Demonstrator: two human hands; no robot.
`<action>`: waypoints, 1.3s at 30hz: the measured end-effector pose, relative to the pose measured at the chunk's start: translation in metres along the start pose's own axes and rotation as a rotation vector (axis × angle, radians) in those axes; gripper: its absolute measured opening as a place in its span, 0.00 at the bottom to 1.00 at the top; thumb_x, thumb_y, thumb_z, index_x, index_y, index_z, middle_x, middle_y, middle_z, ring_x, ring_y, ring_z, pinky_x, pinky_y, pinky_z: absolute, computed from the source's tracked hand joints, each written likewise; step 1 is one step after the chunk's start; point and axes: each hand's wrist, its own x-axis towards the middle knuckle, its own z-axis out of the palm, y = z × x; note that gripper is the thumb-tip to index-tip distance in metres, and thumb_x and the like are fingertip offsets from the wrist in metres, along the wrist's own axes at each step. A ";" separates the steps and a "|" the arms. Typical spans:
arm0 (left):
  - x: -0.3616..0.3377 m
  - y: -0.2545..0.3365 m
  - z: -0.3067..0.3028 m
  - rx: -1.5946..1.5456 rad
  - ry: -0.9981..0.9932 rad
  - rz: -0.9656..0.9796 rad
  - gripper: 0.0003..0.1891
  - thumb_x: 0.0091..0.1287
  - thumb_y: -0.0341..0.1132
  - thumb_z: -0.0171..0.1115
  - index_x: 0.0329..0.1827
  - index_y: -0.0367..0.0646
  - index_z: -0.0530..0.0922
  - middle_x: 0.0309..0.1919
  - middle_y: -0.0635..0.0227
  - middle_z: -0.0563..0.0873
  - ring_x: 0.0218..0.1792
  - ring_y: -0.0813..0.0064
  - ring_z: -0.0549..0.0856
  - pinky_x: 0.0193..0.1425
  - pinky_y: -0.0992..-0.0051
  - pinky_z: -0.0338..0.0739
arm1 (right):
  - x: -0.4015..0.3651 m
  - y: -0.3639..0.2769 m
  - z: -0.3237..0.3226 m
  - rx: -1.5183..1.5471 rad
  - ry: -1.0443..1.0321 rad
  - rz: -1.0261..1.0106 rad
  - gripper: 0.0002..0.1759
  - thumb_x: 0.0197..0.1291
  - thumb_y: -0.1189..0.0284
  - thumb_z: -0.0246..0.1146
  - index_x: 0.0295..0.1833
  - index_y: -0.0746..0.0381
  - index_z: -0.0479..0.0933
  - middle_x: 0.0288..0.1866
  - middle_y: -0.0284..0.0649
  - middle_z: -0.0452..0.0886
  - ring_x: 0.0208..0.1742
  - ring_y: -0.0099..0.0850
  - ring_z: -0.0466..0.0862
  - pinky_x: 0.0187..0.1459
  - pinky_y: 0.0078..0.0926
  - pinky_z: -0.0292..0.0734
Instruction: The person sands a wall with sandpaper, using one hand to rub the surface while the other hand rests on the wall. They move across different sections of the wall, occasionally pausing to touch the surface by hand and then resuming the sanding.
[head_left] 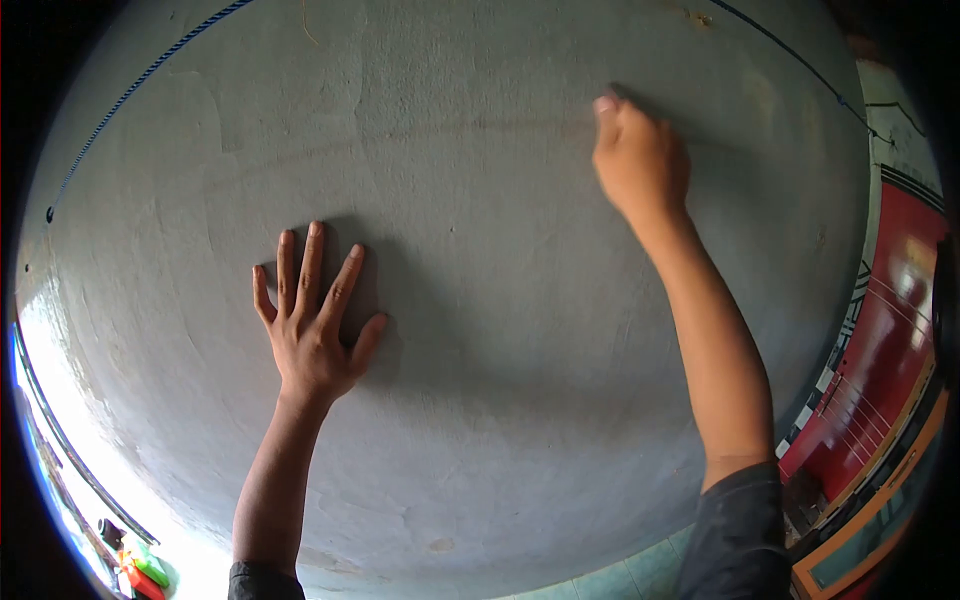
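Observation:
A grey plastered wall (pixel 480 270) fills most of the view. Flat against it, fingers spread and nothing held, rests my left hand (pixel 315 325). Higher up and to the right, my right hand (pixel 642 155) is closed close to the wall, its thumb side toward the top and slightly blurred. A small dark spot shows by its fingertips; whether that is a held object or shadow I cannot make out. A faint dark arc runs across the plaster from the left toward the right hand.
A blue rope (pixel 150 72) hangs at upper left, and a dark cord (pixel 790 52) crosses the upper right. Red panelling (pixel 880 360) and a wood-framed pane (pixel 870 540) stand at right. Light-green tiles (pixel 600 580) lie below; red and green items (pixel 145 570) sit lower left.

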 end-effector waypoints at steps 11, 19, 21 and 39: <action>-0.002 0.005 -0.003 -0.007 -0.028 -0.052 0.36 0.66 0.55 0.67 0.80 0.63 0.73 0.86 0.60 0.61 0.87 0.55 0.53 0.88 0.43 0.36 | -0.013 -0.019 0.006 0.083 0.008 -0.085 0.08 0.70 0.69 0.66 0.37 0.59 0.85 0.28 0.45 0.85 0.29 0.39 0.87 0.29 0.39 0.81; -0.006 -0.004 -0.007 -0.073 -0.049 -0.039 0.40 0.60 0.55 0.74 0.79 0.71 0.72 0.86 0.65 0.61 0.87 0.58 0.54 0.88 0.43 0.36 | -0.001 -0.053 0.043 0.145 0.394 -0.506 0.14 0.68 0.65 0.67 0.30 0.58 0.83 0.26 0.43 0.85 0.30 0.42 0.86 0.31 0.47 0.79; -0.004 -0.004 -0.012 -0.066 -0.075 -0.002 0.39 0.63 0.54 0.72 0.80 0.67 0.72 0.86 0.62 0.61 0.87 0.55 0.54 0.87 0.43 0.38 | 0.009 -0.061 0.041 0.084 0.329 -0.279 0.14 0.68 0.65 0.66 0.29 0.57 0.83 0.28 0.42 0.86 0.33 0.43 0.86 0.33 0.46 0.80; 0.012 -0.199 -0.060 0.045 -0.113 0.259 0.42 0.60 0.55 0.76 0.80 0.69 0.70 0.86 0.71 0.61 0.86 0.61 0.57 0.89 0.48 0.51 | -0.006 -0.162 0.045 0.116 0.220 -0.376 0.18 0.73 0.64 0.59 0.30 0.58 0.84 0.25 0.49 0.86 0.28 0.48 0.89 0.30 0.50 0.82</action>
